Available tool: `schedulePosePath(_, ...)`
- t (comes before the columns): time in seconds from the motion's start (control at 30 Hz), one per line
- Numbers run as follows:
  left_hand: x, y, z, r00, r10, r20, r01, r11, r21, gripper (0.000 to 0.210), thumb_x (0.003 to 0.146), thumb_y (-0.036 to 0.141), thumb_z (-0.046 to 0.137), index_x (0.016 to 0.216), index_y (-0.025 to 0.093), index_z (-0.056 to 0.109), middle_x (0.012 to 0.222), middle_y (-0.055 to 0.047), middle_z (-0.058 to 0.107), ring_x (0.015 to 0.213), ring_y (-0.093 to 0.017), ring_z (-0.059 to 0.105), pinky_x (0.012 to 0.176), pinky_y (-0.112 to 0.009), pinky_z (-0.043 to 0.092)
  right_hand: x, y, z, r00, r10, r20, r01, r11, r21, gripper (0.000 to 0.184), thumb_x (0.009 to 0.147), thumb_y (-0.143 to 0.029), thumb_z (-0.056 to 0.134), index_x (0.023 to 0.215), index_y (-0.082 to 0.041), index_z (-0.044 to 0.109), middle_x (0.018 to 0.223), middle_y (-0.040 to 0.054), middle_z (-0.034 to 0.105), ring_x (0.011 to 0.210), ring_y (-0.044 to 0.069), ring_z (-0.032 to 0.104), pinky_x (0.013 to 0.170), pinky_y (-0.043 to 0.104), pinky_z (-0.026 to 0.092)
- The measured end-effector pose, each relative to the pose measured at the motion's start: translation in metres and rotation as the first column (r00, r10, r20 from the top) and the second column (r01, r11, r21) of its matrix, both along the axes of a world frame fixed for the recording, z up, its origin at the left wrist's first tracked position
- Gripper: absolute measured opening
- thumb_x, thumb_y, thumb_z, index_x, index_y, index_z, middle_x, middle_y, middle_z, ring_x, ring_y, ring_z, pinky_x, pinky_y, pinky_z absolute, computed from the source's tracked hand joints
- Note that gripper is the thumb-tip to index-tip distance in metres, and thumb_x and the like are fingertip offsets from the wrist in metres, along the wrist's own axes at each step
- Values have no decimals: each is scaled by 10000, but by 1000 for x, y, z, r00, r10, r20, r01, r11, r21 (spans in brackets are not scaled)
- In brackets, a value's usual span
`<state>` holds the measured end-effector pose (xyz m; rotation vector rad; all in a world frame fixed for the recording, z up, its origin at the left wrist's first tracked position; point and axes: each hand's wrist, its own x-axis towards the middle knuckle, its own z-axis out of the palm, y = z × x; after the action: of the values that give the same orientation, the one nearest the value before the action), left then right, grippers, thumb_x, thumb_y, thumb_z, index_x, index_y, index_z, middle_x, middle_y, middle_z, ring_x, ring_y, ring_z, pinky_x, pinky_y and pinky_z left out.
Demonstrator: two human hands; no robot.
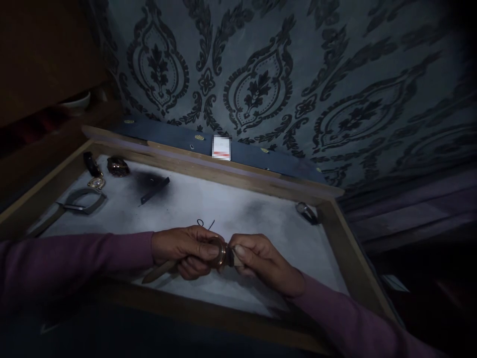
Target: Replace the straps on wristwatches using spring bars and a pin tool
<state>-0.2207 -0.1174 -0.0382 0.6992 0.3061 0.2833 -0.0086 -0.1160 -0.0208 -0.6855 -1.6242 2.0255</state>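
Note:
Over the lit white tray floor, my left hand [190, 248] is closed around the case of a wristwatch [222, 252] with a coppery rim. A tan-brown strap [158, 272] sticks out below that hand towards the lower left. My right hand [261, 258] pinches the dark strap end of the same watch between thumb and fingers, right beside the case. Whether a small tool is also in its grip is hidden. Just beyond my left hand, a thin dark looped piece [200, 223] lies on the white surface.
A wooden frame [208, 171] walls in the white surface. At its left lie a dark watch [118, 167], a gold-faced watch [96, 182] and a grey band-like piece [85, 200]. A dark flat strip [154, 191] lies farther in; another watch [307, 213] is at the right corner. A small white box [221, 147] stands behind.

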Motion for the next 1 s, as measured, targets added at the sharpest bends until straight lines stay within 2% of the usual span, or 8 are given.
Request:
schedulePosePath(0.13,3,-3,-4,1000,-2,-1,2,999,-46,363,796,497,711,810,161,573,455,111,287,377,-51,154,365,-180,138,1,-1,4,999,-38,-9,38,999,-8,401,932,-510,539,747,-155,538,569,-58,421,445,55,299,407,198,212)
schedulePosePath(0.23,3,-3,-2,999,38,-24,-38,999,-34,366,801,504,702,816,167,559,458,116,282,375,-47,147,364,-178,138,2,-1,7,997,-71,32,70,997,23,410,927,-522,539,750,-152,542,566,-52,429,458,60,312,421,204,216)
schedulePosePath(0.33,1,-1,5,992,110,-63,-108,993,35,343,830,485,680,822,173,537,474,118,277,385,-45,143,363,-176,125,3,2,8,993,-96,71,90,993,74,420,935,-522,525,730,-156,530,563,-54,414,471,65,318,440,212,224)
schedulePosePath(0.5,-2,3,15,960,205,-189,-160,960,232,353,849,494,647,815,163,533,502,114,278,419,-48,161,381,-185,126,4,7,8,987,-105,124,82,981,176,414,965,-505,469,716,-175,489,577,-72,349,476,69,284,447,212,236)
schedulePosePath(0.6,-3,4,17,936,247,-252,-164,937,308,375,843,517,637,782,169,510,504,116,278,427,-49,168,389,-191,136,5,8,9,968,-158,195,73,921,383,395,1004,-435,412,720,-177,507,572,-59,403,494,83,369,485,224,308)
schedulePosePath(0.73,-4,6,17,895,313,-317,-158,888,431,350,868,500,596,787,169,517,514,105,309,437,-59,221,407,-204,164,6,9,7,936,-249,250,40,778,626,348,1028,-321,368,753,-185,532,643,-8,528,577,115,513,572,258,395)
schedulePosePath(0.83,-4,7,19,875,347,-339,-133,843,521,341,882,482,565,761,169,506,535,93,331,458,-65,251,430,-217,183,5,8,3,925,-285,253,24,707,707,300,1025,-262,368,793,-187,543,696,16,566,618,128,543,592,266,407)
schedulePosePath(1.0,-1,8,23,869,379,-319,-119,784,609,327,877,436,556,709,165,484,597,74,342,527,-75,275,468,-220,206,5,6,-4,920,-289,266,-10,659,752,278,1017,-226,360,804,-186,534,644,-11,509,525,108,481,520,242,356)
